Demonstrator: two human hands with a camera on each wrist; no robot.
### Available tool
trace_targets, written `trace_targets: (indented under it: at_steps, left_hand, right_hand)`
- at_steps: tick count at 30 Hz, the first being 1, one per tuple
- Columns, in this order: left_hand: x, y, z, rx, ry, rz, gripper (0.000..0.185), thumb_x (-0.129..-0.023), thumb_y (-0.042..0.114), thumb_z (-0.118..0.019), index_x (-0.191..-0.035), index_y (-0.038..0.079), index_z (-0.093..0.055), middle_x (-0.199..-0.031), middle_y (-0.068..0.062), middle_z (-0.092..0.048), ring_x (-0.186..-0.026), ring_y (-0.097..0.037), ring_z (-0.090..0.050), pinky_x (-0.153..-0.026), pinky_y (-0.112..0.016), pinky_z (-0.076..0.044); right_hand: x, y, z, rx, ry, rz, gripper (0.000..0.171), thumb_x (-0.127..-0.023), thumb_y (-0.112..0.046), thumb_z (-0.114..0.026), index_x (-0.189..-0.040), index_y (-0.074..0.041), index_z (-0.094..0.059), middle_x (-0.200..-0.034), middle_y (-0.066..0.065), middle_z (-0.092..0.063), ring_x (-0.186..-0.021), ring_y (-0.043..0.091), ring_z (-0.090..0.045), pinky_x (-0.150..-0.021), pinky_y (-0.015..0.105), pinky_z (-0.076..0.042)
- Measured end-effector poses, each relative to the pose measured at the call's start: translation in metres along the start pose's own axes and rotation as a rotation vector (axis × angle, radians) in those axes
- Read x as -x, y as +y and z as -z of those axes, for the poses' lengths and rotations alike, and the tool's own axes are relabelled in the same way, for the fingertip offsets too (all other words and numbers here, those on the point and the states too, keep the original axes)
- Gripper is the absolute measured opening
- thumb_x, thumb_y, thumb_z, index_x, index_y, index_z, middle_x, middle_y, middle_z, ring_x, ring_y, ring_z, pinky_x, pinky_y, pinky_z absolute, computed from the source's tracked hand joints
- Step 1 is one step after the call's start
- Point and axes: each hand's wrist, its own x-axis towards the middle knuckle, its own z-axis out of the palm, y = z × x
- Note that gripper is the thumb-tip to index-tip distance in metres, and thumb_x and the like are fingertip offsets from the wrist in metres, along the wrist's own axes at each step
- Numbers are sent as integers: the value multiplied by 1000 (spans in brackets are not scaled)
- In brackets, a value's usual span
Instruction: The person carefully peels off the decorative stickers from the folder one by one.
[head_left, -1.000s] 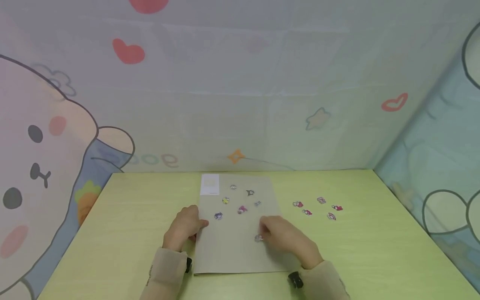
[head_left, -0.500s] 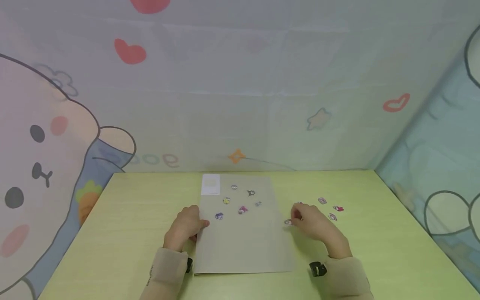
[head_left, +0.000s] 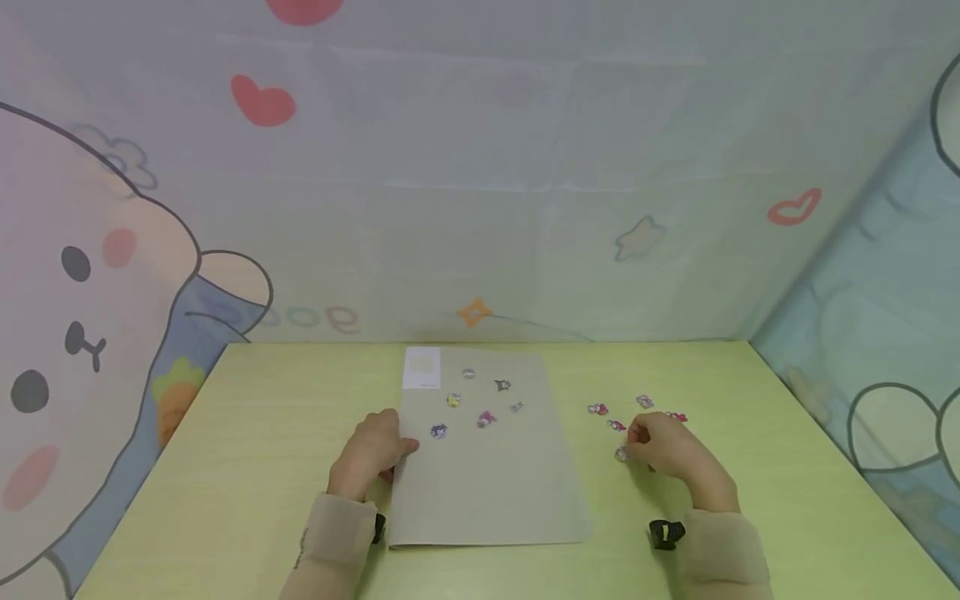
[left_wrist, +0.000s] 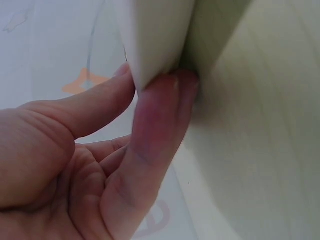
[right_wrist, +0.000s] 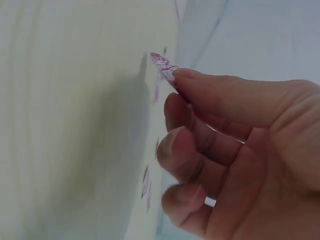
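A flat grey-beige folder (head_left: 495, 492) lies on the table with a white label (head_left: 422, 368) in its far left corner. My left hand (head_left: 371, 450) grips its left edge, thumb on top and fingers underneath, as the left wrist view shows. To the right of the folder, my right hand (head_left: 671, 450) pinches a small cartoon sticker (right_wrist: 164, 67) between thumb and index finger. That sticker is held just above the table. Several cartoon stickers, including a pink one (head_left: 486, 419) and a yellow one (head_left: 453, 401), are on the folder's upper half.
Several more stickers lie on the table right of the folder, among them a red one (head_left: 597, 409) and a pinkish one (head_left: 644, 402). My right hand partly covers this group. A printed cloth (head_left: 525, 167) rises behind the table (head_left: 795, 517).
My right hand has moved right, from over the folder to the table beside it, with the sticker pinched throughout. My left hand has stayed on the folder's edge.
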Motion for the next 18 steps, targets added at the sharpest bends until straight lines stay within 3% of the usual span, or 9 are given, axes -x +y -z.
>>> trace_targets:
  at_steps: [10,18]
  left_hand:
    - [1,1,1,3,-6,-2,33,-93,14,-69,-109,-11,-56,-85,-21,-64,-47,-19,-62,-52,-30,-50]
    - [-1,0,0,2,-6,6,30,-92,14,-69,-105,-11,-58,-78,-17,-63,-46,-19,-61,-50,-29,-50]
  right_hand:
    - [-2,9,-2,77,-3,-23,15,-89,-6,-68,-81,-4,-55,-75,3,-51,-66,18,-47,-59,32,-40]
    - [-2,10,-2,114,11,-68,18,-88,-11,-70,-83,-5,-54,-76,4,-50,-69,20,-46,-61,33,-38]
